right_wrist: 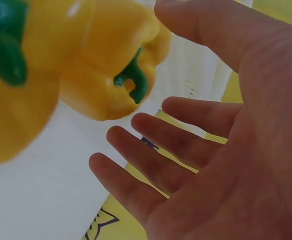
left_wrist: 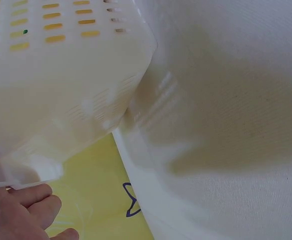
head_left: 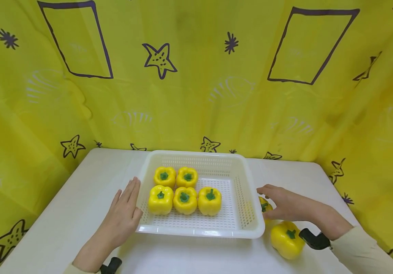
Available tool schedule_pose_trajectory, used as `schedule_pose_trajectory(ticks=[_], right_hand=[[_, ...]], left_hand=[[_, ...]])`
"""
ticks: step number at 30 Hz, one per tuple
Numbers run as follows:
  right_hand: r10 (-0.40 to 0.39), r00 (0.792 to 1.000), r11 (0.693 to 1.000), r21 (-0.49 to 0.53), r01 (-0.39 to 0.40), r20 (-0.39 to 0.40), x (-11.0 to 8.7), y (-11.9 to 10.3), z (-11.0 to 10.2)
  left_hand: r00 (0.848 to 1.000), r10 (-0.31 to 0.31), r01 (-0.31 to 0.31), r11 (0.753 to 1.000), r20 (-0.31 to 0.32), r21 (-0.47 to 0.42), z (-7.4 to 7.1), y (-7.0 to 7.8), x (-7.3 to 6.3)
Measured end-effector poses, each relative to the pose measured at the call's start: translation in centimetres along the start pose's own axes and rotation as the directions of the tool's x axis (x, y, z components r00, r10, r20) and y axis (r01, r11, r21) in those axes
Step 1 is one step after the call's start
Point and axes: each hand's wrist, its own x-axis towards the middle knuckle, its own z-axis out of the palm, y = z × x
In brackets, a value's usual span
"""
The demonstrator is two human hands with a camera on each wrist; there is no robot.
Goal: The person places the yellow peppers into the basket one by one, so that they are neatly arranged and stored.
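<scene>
Hand positions: the left hand [head_left: 122, 215] and right hand [head_left: 287, 202] are apart, at opposite ends of a white slotted plastic basket [head_left: 200, 231]. Left hand: fingers extended, side by side, placed along the left rim. Right hand: fingers spread, thumb separated, positioned around the near pepper [head_left: 267, 202] just outside the basket's right wall; the pictures do not settle whether skin touches it.

Basket contents: five yellow peppers [head_left: 185, 204] with green stems occupy the left and middle of the basket, two in the rear row and three in the front row, stems upward. The outer pepper [head_left: 287, 241] lies on the white table [head_left: 76, 198], toward the wearer from the near pepper.

Markings: the yellow curtain [head_left: 193, 91] carries printed drawings: dark-outlined starfish [head_left: 160, 61], dark four-sided frames [head_left: 312, 12], dark bursts [head_left: 231, 42] and faint pale fish [head_left: 235, 90]
</scene>
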Motion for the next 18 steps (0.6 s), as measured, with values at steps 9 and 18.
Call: schedule_pose_trajectory(ticks=[9, 18], right_hand=[[-0.060, 0.998, 0.995, 0.081, 0.059, 0.017, 0.8, 0.7, 1.1], [-0.097, 0.995, 0.991, 0.096, 0.095, 0.018, 1.3, 1.0, 1.5]], left_hand=[[1.000, 0.008, -0.008, 1.000, -0.009, 0.001, 0.0, 0.1, -0.1], [1.000, -0.005, 0.005, 1.000, -0.002, 0.003, -0.1, 0.1, 0.0]])
